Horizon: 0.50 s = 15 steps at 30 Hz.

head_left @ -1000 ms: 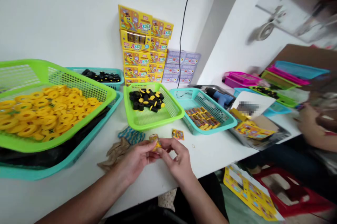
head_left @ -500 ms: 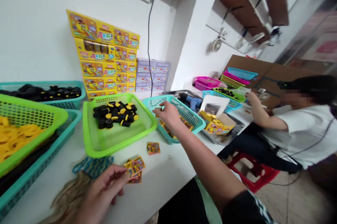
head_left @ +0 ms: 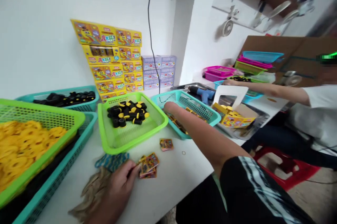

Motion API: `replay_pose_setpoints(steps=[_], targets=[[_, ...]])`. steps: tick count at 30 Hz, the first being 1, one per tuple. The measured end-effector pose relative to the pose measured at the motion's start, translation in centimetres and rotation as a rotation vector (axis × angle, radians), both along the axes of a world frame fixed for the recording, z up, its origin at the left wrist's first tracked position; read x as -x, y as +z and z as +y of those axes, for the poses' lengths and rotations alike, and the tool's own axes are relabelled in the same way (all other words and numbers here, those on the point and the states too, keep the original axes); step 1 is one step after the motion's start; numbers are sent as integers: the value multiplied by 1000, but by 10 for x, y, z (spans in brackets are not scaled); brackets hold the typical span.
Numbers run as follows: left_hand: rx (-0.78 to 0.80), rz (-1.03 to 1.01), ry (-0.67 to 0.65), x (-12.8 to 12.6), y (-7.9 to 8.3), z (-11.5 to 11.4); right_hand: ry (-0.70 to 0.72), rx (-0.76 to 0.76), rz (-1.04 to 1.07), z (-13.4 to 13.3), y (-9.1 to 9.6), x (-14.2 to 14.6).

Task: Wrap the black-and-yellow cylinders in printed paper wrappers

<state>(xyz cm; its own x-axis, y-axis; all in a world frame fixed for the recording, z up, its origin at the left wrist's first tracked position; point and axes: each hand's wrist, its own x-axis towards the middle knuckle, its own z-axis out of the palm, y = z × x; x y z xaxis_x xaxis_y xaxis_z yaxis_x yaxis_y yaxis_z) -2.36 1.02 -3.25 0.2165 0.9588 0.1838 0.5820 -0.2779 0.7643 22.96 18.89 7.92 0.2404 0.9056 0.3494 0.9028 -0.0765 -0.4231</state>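
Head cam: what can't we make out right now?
Head view only:
right hand: whatever it touches is hidden by the hand and forearm, inside the teal basket.
card packets: print too small to read; lower ones partly covered by the top one.
left hand: arm cut off by the bottom edge.
green tray: contents partly hidden by the co-worker's forearm.

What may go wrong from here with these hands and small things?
The right hand reaches into the teal basket, so its forearm might bump the lime-green basket of black-and-yellow pieces. Loose printed cards beside the left hand might slide. The tiny ring could get lost.
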Motion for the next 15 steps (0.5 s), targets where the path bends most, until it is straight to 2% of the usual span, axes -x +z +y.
replay_pose_setpoints(steps=[2, 4, 6, 7, 8, 9, 11, 12, 15], targets=[[-3, 8, 1, -1, 2, 0, 42, 74, 11, -3, 7, -4], [-6, 7, 5, -2, 6, -1, 85, 96, 27, -17, 14, -5], [15, 10, 4, -3, 9, -2, 128, 22, 59, -46, 14, -1], [32, 21, 6, -3, 11, -3, 165, -79, 93, -66, 10, 3], [50, 35, 6, -4, 12, -4, 197, -154, 113, -87, 3, 9], [65, 52, 4, -5, 13, -4, 253, -158, 123, -108, -6, 16], [72, 80, -4, -8, 14, -6, 374, -41, 132, -145, -32, 31], [66, 89, -12, -9, 15, -7, 375, 42, 129, -159, -45, 38], [34, 117, -35, -12, 14, -9, 215, 248, 149, -176, -78, 54]])
